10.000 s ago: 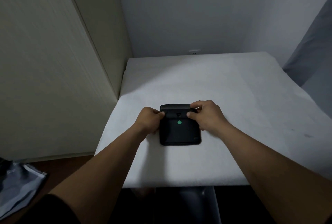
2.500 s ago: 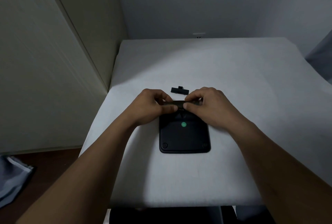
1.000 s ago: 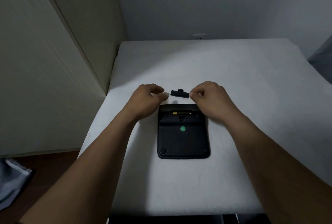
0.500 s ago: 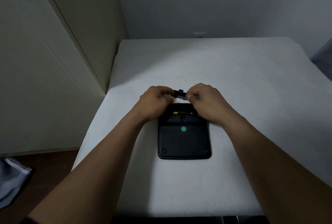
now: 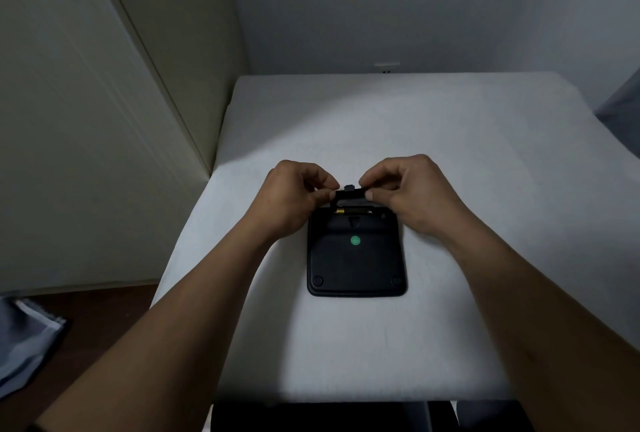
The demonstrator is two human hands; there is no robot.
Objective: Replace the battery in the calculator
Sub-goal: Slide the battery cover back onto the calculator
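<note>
The black calculator (image 5: 356, 258) lies face down on the white table (image 5: 433, 140), a green round sticker on its back. Its battery compartment at the far end is uncovered, and a gold-and-black battery (image 5: 353, 212) lies in it. The small black battery cover (image 5: 350, 192) is pinched at its two ends between my left hand (image 5: 294, 199) and my right hand (image 5: 412, 196). It is held just above the far edge of the calculator.
A pale cabinet door (image 5: 86, 126) stands along the table's left side. A wall with a white outlet (image 5: 387, 68) closes the far edge. Grey cloth (image 5: 24, 345) lies on the floor at lower left.
Over the last second both hands closed on the cover that lay beyond the calculator, lifted it and brought it toward the uncovered compartment. The battery shows inside since my hands drew back.
</note>
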